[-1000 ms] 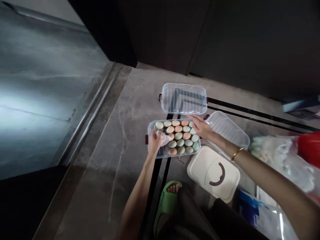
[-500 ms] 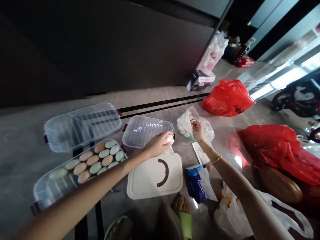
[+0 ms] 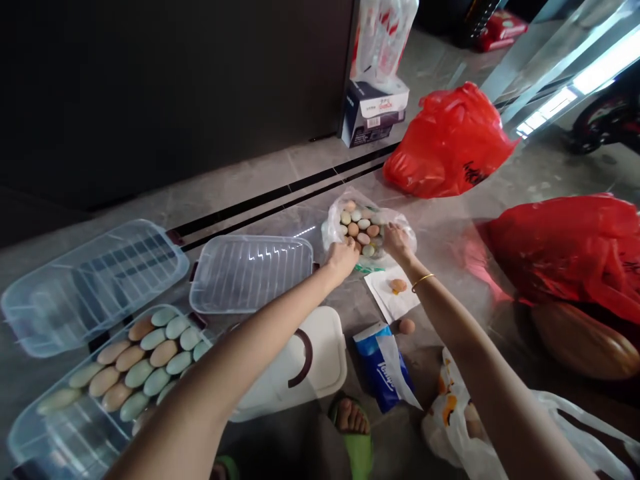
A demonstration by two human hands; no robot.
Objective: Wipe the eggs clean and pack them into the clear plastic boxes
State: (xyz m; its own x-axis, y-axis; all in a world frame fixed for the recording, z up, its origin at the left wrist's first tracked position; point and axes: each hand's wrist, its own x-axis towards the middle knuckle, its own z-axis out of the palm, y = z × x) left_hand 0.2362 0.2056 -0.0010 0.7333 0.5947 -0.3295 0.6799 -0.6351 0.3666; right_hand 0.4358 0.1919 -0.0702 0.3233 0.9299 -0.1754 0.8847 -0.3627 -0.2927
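Observation:
A clear plastic bag (image 3: 369,228) of brown and pale green eggs lies open on the grey floor. My left hand (image 3: 343,257) is closed at the bag's near left edge, and a tissue it held earlier is not visible. My right hand (image 3: 396,243) reaches into the bag's near right side with fingers curled among the eggs; what they hold is hidden. At lower left a clear egg tray (image 3: 55,433) holds several rows of eggs (image 3: 145,357). One brown egg (image 3: 398,286) rests on a white paper, another egg (image 3: 407,326) on the floor beside it.
Two clear container parts (image 3: 90,283) (image 3: 250,273) and a white lid with a brown handle (image 3: 300,363) lie near the tray. A blue tissue pack (image 3: 385,367), red bags (image 3: 450,143) (image 3: 570,250), a box (image 3: 373,113) and my green slipper (image 3: 356,433) surround me.
The view swung right from the egg tray to the bag. Both hands left the tray and moved to the bag of eggs, which now lies open.

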